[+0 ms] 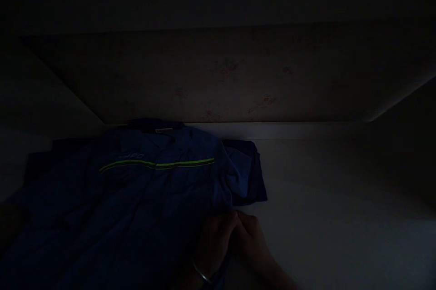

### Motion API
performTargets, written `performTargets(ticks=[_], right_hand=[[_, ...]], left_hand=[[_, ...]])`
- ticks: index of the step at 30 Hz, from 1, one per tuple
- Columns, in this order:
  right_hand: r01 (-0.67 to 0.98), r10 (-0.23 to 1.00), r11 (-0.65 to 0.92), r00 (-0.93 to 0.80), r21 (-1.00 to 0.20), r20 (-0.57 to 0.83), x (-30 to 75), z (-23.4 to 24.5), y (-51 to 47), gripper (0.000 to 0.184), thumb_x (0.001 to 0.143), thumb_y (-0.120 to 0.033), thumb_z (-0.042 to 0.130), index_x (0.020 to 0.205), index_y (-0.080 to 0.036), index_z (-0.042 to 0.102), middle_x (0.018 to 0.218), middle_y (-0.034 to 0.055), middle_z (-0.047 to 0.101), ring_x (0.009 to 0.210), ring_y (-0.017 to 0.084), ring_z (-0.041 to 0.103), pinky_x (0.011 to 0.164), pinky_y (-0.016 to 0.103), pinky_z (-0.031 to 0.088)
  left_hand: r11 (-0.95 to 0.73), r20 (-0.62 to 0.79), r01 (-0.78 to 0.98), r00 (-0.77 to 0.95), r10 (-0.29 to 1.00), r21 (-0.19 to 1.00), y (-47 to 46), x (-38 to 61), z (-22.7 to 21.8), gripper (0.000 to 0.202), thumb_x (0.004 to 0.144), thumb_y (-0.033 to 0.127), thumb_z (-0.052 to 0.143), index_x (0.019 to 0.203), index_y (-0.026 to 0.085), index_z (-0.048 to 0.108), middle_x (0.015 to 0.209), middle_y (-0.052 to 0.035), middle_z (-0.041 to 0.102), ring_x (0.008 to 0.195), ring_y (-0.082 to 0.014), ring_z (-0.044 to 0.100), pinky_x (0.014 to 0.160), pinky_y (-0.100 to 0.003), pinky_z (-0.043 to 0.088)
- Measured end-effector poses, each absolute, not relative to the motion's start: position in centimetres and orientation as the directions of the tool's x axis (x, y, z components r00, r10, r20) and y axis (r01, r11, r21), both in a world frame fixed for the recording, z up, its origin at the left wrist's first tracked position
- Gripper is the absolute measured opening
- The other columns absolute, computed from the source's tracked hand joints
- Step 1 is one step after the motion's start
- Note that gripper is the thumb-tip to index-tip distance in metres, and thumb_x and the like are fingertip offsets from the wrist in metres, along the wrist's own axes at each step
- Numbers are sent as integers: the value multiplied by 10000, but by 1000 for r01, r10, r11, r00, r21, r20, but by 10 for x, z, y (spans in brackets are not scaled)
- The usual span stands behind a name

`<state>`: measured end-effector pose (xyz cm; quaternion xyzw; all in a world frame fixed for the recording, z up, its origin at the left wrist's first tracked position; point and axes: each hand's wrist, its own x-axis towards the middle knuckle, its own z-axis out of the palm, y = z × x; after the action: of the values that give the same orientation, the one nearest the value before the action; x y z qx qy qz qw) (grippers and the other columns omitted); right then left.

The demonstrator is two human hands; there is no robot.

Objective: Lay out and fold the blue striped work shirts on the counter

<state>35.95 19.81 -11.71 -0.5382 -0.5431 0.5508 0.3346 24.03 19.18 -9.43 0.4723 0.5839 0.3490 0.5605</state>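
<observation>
A pale bed surface (323, 217) fills the dim, very dark scene, closed off at its far edge by a wall with faint reddish marks (235, 76). Nearest the camera, at the near edge, two hands meet: the left hand (213, 244), a bangle (202, 276) on its wrist, and the right hand (254, 240), pressed side by side with fingers curled onto the hem of the blue jacket (136, 199). In this gloom I cannot tell how firmly either pinches the cloth. The jacket lies flat, spreading left and away from the hands, its long axis running from the near edge to the collar at the far edge. A yellow-green stripe (156, 164) crosses its chest, and one sleeve (248, 172) is folded out to the right, beyond the right hand.
</observation>
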Motion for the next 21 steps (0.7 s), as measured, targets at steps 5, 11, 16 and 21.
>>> performTargets(ticks=[5,11,16,21], right_hand=[[220,958,-164,-197,-962,-208,360,-120,200,502,852,-615,410,631,-173,493,617,-3,457,606,132,408,556,253,349],[238,973,-105,-178,-966,-149,359,-122,200,511,872,-611,399,640,-169,510,624,5,498,618,141,438,578,263,360],[207,988,-78,-115,-975,-103,357,-122,199,487,854,-607,446,638,-176,515,621,3,523,625,148,459,587,270,378],[187,994,-67,-68,-980,-81,361,-121,210,444,865,-597,475,861,-172,606,715,13,596,659,167,530,603,278,417]], left_hand=[[286,-303,204,61,951,936,192,240,-100,546,862,625,465,766,157,730,814,-64,732,813,-208,633,777,-309,476],[227,-246,183,87,965,957,189,239,-102,559,882,616,443,778,145,725,765,-58,715,780,-198,630,743,-297,479],[149,-180,322,68,981,935,193,245,-90,575,935,570,343,815,146,712,833,-93,729,797,-195,644,761,-289,479],[4,-151,644,174,973,765,155,233,-57,380,939,430,384,904,213,694,869,-77,734,816,-189,665,773,-277,469]])
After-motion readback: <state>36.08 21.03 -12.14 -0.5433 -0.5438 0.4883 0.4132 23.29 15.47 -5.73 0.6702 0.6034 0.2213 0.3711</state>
